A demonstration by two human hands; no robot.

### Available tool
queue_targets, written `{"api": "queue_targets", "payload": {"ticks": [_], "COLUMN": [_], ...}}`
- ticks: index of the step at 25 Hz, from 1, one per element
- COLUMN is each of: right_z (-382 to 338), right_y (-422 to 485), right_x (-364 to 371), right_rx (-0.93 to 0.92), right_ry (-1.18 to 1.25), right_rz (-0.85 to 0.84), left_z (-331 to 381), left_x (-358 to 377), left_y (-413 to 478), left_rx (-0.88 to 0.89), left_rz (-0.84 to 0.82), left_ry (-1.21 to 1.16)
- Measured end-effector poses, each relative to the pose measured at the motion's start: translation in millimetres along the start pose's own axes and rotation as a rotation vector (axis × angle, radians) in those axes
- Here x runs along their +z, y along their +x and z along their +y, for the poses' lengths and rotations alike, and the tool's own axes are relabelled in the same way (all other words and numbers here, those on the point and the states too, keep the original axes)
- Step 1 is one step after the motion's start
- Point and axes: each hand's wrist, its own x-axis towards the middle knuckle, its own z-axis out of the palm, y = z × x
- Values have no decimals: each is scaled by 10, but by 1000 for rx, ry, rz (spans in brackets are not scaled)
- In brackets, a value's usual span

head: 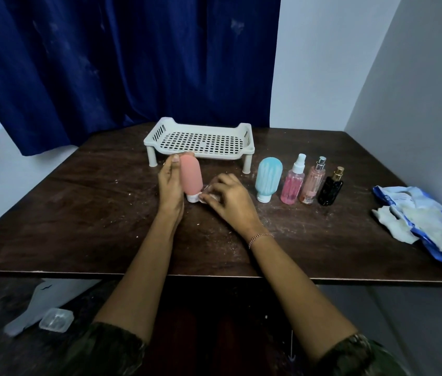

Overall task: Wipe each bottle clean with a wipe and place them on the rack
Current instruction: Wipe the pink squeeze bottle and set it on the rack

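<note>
A pink squeeze bottle (191, 176) stands cap-down on the dark table, and my left hand (170, 185) grips its left side. My right hand (226, 198) holds a small wipe (209, 195) pressed against the bottle's white cap. Behind them stands the white perforated rack (201, 142), with nothing on it. To the right, in a row, stand a light blue squeeze bottle (268, 179), a pink spray bottle (293, 181), a pale pink perfume bottle (313, 183) and a black perfume bottle (331, 188).
A blue wipe packet (429, 223) with loose white wipes (393, 223) lies at the table's right edge. The wooden table (92, 213) is dusty. A blue curtain (133, 63) hangs behind. A clear plastic lid (55, 320) lies on the floor at lower left.
</note>
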Motion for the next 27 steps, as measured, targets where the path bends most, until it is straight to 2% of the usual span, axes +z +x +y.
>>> {"api": "queue_targets", "payload": {"ticks": [4, 8, 10, 14, 18, 23, 27], "right_z": [-30, -123, -179, -229, -257, -239, -140], "right_y": [57, 197, 291, 657, 1140, 1593, 1796], "right_x": [13, 94, 132, 81, 130, 336, 550], "right_rx": [115, 287, 357, 420, 420, 451, 473], "right_ry": [223, 324, 389, 457, 470, 453, 396], "right_rz": [164, 110, 140, 204, 184, 149, 83], "left_z": [-22, 18, 105, 322, 497, 555, 459], "left_x": [20, 26, 22, -92, -263, -370, -427], "left_y": [-4, 14, 111, 448, 898, 1364, 1604], "left_rx": [9, -24, -11, 140, 266, 287, 239], "left_rz": [-53, -93, -133, -217, -185, -122, -93], "left_ry": [-21, -60, -65, 108, 358, 503, 580]}}
